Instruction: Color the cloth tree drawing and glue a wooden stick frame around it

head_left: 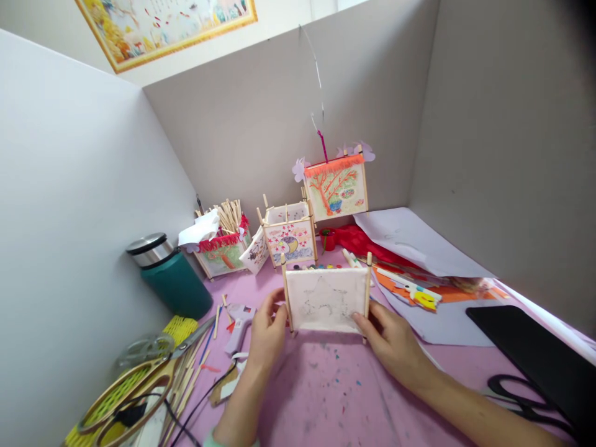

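Observation:
In front of me a white lantern panel [321,301] with a faint star outline stands upright between wooden sticks, held from both sides. My left hand [270,329] closes on its left stick, thumb and fingers around the lower part. My right hand [388,338] grips the lower right corner, thumb on the front of the white surface and fingers behind. Behind the panel, partly covered, are small dots of paint. Farther back stands a painted box lantern [289,242], and a finished lantern [339,191] with orange fringe hangs from a wire.
Left of my hands lie a glue gun [241,323], large scissors [153,379], thin sticks and a teal bottle [174,282]. A fringed box of sticks [223,248] stands behind. At right are paper sheets [449,323], a black tablet-like slab [526,354] and black-handled scissors [521,394]. Grey partitions surround the table.

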Available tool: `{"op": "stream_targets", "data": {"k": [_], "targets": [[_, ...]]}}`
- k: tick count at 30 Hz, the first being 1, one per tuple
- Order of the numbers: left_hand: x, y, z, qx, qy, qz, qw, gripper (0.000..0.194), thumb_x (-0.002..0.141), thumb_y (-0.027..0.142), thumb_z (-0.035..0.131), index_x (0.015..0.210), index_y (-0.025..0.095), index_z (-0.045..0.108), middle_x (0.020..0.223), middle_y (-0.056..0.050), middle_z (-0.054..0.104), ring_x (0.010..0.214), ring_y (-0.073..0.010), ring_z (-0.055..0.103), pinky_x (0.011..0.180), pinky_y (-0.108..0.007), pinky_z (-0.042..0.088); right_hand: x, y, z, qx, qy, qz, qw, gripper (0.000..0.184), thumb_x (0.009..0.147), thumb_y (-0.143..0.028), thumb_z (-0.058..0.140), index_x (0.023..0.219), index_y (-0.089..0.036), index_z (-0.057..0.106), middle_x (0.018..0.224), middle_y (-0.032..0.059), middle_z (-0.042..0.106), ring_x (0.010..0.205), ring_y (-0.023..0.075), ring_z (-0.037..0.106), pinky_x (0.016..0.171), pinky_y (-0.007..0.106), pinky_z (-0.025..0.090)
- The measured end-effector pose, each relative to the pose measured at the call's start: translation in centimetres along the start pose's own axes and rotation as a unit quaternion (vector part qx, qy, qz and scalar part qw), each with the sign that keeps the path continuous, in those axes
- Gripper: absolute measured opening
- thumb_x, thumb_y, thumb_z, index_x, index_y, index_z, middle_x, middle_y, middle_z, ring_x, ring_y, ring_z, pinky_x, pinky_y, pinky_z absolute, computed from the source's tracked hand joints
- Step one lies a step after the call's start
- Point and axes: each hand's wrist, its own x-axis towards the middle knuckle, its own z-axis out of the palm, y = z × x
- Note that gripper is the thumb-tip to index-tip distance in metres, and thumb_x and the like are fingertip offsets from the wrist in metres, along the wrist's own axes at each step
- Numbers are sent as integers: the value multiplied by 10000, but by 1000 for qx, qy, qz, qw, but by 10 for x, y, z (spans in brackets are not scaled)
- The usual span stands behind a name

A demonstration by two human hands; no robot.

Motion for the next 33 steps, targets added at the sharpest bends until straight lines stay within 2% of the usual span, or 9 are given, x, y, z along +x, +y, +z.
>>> {"op": "stream_targets", "data": {"k": [2,5,9,13,19,25,28,30,33], "targets": [[1,-4,0,8,-52,-42,998,267,795,324,449,889,147,625,720,-20,619,589,-129,538,548,-233,427,2,2,0,22,-10,29,999,270,885,-424,420,843,-193,555,675,1,591,579,155,528,548,263,403],[2,-13,1,68,-38,-63,995,332,811,392,408,677,167,611,556,0,570,532,-139,519,495,-230,386,6,4,0,54,-44,61,996,297,877,-433,413,925,-190,577,695,0,620,558,158,550,539,269,418],[3,-21,2,110,-58,-52,991,269,767,395,488,728,189,657,512,1,586,529,-160,540,495,-237,380,10,8,0,64,-62,81,993,328,850,-402,438,1041,-187,596,829,40,673,670,198,616,596,302,460],[2,-20,2,131,-53,-32,989,226,741,347,528,800,200,689,517,-6,606,552,-177,566,515,-247,379,11,13,0,46,-54,89,994,416,839,-404,442,1178,-182,538,811,23,668,621,182,610,562,294,459],[2,-15,0,280,-33,-14,959,294,771,357,498,565,186,618,522,-19,596,531,-143,502,536,-242,286,12,13,-2,-96,-49,106,989,438,868,-459,379,1146,-161,539,633,10,633,622,215,613,564,301,417],[10,-4,-13,343,47,-3,938,306,764,400,511,540,191,514,544,-10,528,552,-151,461,563,-262,264,9,10,-2,-159,-43,76,983,355,874,-449,382,1058,-187,534,752,29,637,695,215,616,563,290,399],[23,10,-25,370,80,42,924,266,785,389,491,619,189,549,683,-35,568,663,-176,527,630,-275,338,8,12,0,-161,-28,35,986,311,872,-437,398,1008,-194,537,879,52,623,797,217,606,621,301,420],[39,20,-33,370,104,57,922,240,812,373,457,852,184,598,894,-62,594,738,-170,568,695,-280,391,8,15,1,-157,-26,26,987,305,874,-431,400,1017,-194,528,940,61,609,834,218,597,652,312,431],[69,28,-42,400,182,63,896,350,798,349,490,1083,157,558,1104,-108,547,878,-185,588,801,-287,427,8,17,1,-146,-34,26,988,292,883,-414,389,1027,-194,518,959,63,603,855,216,594,686,324,439]]}}
